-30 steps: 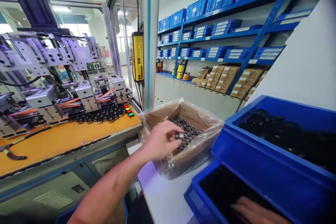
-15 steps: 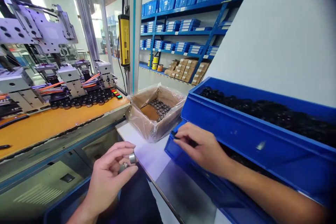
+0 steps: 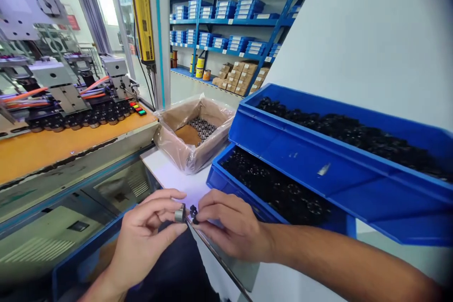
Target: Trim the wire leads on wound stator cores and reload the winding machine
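Between the thumb and fingers of my left hand [image 3: 148, 233] is a short silver metal ring [image 3: 180, 214], held on its side. My right hand [image 3: 230, 224] pinches a small black plastic part [image 3: 193, 213] with a notched outline. The black part faces the ring's open end, with a narrow gap between them. Both hands are above the front edge of the white table [image 3: 170, 170]. Just beyond my right hand, a lower blue bin [image 3: 226, 181] holds many small black parts [image 3: 272, 179].
An upper blue bin [image 3: 283, 134] full of black parts overhangs the lower one. A plastic-lined cardboard box [image 3: 177, 151] with metal rings stands at the table's far end. On the left is a machine with an orange worktop [image 3: 88, 137] and rows of dark cylindrical pieces [image 3: 94, 118].
My right hand has come from the lower blue bin to the left, bringing a black part close to the ring. My left hand still holds the ring. The camera view has shifted.
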The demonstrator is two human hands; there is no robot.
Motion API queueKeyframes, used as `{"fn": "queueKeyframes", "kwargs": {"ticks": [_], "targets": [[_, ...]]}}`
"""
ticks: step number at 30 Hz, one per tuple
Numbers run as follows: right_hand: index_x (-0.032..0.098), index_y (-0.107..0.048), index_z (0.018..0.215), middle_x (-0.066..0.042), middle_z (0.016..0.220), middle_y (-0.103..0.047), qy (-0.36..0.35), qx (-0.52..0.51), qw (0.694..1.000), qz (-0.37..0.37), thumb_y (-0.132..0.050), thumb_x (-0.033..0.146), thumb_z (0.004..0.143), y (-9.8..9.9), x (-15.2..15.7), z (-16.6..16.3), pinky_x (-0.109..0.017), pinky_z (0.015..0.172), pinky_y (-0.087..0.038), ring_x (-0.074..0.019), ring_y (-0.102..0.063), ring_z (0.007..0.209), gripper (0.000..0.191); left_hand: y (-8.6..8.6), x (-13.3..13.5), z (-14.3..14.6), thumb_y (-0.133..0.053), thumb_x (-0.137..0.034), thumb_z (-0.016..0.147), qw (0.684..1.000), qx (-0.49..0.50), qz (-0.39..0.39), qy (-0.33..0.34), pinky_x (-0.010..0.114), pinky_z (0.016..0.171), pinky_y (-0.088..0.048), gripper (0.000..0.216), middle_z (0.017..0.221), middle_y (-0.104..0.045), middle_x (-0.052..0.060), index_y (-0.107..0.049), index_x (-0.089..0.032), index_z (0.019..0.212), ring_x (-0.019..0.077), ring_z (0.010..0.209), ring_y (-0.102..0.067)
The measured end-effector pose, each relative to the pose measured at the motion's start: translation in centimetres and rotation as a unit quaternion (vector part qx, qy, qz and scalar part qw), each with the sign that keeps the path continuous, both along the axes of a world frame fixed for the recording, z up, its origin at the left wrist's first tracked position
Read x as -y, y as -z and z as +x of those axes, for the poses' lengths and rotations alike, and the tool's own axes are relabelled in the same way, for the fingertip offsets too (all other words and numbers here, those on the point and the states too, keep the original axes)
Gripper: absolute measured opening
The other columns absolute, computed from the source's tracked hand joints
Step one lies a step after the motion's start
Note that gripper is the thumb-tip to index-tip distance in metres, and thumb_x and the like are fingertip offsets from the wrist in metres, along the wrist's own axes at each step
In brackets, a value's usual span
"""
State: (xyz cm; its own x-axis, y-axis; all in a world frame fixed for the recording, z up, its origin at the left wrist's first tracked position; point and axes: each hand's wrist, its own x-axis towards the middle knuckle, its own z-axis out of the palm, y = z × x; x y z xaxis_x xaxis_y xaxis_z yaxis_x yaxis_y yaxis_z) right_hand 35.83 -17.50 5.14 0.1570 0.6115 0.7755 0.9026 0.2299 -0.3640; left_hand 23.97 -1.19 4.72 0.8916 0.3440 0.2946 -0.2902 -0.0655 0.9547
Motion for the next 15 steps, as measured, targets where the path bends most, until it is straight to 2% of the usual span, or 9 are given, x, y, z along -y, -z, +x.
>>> {"fn": "queueKeyframes", "kwargs": {"ticks": [3,7,9,15], "targets": [[0.012,-0.063,0.087,-0.007,0.079,-0.065,-0.002,-0.009,1.000,0.013,-0.062,0.014,0.090,0.0,0.1,0.1,-0.019,0.063,-0.053,-0.0106,-0.061,0.071,0.004,0.5,0.5,0.5,-0.083,-0.010,0.067,0.999,-0.008,-0.037,-0.001,0.017,0.065,-0.059,0.018,0.104,-0.075,0.007,-0.077,-0.020,0.080,0.0150,0.077,-0.073],[0.013,-0.063,0.087,-0.006,0.081,-0.066,-0.012,-0.017,1.000,0.023,-0.060,0.015,0.091,0.2,0.1,0.1,-0.019,0.068,-0.055,-0.0104,-0.063,0.074,0.006,0.4,1.5,0.9,-0.087,-0.012,0.061,0.993,-0.039,-0.112,-0.027,0.025,0.078,-0.061,0.028,0.099,-0.077,0.007,-0.077,-0.019,0.087,0.0208,0.088,-0.075],[0.013,-0.063,0.086,-0.007,0.081,-0.066,-0.015,-0.018,0.999,0.025,-0.059,0.013,0.091,0.2,0.1,0.1,-0.019,0.069,-0.056,-0.0107,-0.064,0.075,0.006,0.1,2.1,1.0,-0.089,-0.014,0.059,0.987,-0.063,-0.145,-0.025,0.027,0.080,-0.061,0.031,0.097,-0.078,0.008,-0.077,-0.018,0.087,0.0213,0.087,-0.075],[0.011,-0.063,0.088,-0.008,0.082,-0.067,-0.031,-0.005,0.999,0.023,-0.059,0.008,0.089,-0.1,0.1,0.3,-0.020,0.071,-0.057,-0.0114,-0.065,0.076,0.005,0.0,2.2,0.8,-0.087,-0.015,0.062,0.985,-0.070,-0.158,-0.004,0.027,0.078,-0.062,0.030,0.093,-0.080,0.007,-0.077,-0.019,0.090,0.0200,0.080,-0.076]]}}
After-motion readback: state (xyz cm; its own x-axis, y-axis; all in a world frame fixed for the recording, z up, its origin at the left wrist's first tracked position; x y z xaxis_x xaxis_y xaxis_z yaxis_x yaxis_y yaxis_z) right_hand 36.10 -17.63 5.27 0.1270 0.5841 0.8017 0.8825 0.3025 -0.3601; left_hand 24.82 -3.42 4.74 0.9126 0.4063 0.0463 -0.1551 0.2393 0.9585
